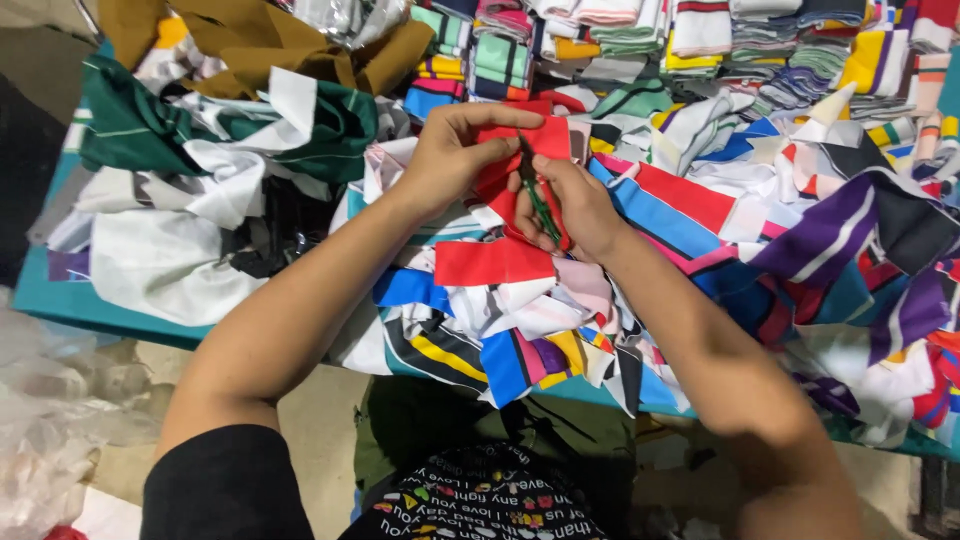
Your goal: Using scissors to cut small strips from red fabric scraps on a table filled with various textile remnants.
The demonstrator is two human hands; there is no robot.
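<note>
My left hand [455, 150] pinches the upper edge of a red fabric piece [548, 140] and holds it up over the pile. My right hand [570, 205] grips a small green thread snipper [533, 190], its tip against the red fabric. Both hands meet above a heap of multicoloured cloth scraps [500, 300] on a teal table [70, 300].
Green-and-white garments [200, 140] and a brown cloth [260, 40] lie at the left. Folded striped fabric stacks [700, 40] line the far edge. Purple, black and red pieces [860, 240] cover the right. A clear plastic bag [50, 400] sits on the floor at lower left.
</note>
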